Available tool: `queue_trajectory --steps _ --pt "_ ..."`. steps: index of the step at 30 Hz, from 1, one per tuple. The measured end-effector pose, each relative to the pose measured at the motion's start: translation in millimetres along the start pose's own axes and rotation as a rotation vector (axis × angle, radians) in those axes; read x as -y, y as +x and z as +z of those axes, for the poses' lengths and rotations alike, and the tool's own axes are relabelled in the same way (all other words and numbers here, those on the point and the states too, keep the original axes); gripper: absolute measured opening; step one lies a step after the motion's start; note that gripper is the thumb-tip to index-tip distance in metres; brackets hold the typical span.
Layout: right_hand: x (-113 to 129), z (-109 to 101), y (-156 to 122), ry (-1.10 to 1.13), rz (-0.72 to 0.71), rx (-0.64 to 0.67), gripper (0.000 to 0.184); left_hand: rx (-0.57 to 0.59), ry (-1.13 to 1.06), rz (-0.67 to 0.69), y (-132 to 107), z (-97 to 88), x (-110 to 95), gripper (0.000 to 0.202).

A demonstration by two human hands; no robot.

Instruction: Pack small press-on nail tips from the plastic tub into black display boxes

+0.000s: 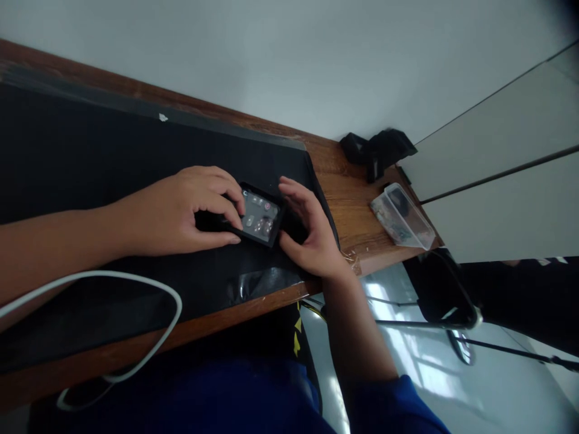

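Observation:
A small black-rimmed rectangular case (pixel 261 218) lies on the black mat (pixel 90 150). Its grey face shows several small round and square shapes, one of them pinkish; I cannot tell if they are loose pieces or a picture. My left hand (pixel 199 208) is closed around the case's left end, fingertips over its face and thumb along the near edge. At the right end, my right hand (pixel 312 232) is curved with thumb and fingers apart, close beside the case. Whether its thumb presses on the rim is hard to see.
A white cable (pixel 174 295) loops across the mat's near left side. On the wooden table (pixel 337 187) at right stand black holders (pixel 380 147) and a clear plastic container (pixel 402 217) with small contents. A pale wall runs behind; a metal-framed chair (pixel 425 323) stands at right.

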State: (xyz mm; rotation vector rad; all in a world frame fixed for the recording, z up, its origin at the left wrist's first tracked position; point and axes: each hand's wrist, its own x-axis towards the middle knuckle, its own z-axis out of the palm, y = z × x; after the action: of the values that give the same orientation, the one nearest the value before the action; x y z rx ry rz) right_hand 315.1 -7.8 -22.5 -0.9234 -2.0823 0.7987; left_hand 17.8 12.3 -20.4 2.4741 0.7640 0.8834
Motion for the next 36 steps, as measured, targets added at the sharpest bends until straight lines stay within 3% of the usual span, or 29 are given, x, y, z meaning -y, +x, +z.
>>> queue_trajectory --steps 4,6,10,15,24,31,36 --pt "1.7 -3.9 -2.8 0.069 0.124 0.122 0.132 -0.034 -0.018 -0.02 3.6 6.1 -12.6 0.017" --pt "4.2 -3.9 -2.1 0.078 0.149 0.16 0.143 -0.038 -0.019 -0.008 5.0 9.0 -17.6 0.016" --pt "5.9 1.2 0.7 0.081 0.194 0.092 0.136 -0.03 0.06 0.045 5.0 12.0 -21.1 0.015" --pt "0.3 7.9 0.2 0.055 0.214 0.031 0.159 -0.016 0.179 0.118 1.7 13.9 -20.9 0.019" --pt "-4.9 9.4 -1.9 0.017 0.153 0.013 0.157 -0.037 0.172 0.052 0.4 15.6 -21.9 0.012" --pt "-6.0 8.2 -0.7 -0.084 0.064 0.008 0.159 -0.026 0.343 0.325 6.3 4.7 -27.6 0.018" --pt "-1.3 8.3 1.8 -0.125 0.059 0.049 0.153 0.011 0.407 0.431 0.7 7.4 -32.4 0.026"
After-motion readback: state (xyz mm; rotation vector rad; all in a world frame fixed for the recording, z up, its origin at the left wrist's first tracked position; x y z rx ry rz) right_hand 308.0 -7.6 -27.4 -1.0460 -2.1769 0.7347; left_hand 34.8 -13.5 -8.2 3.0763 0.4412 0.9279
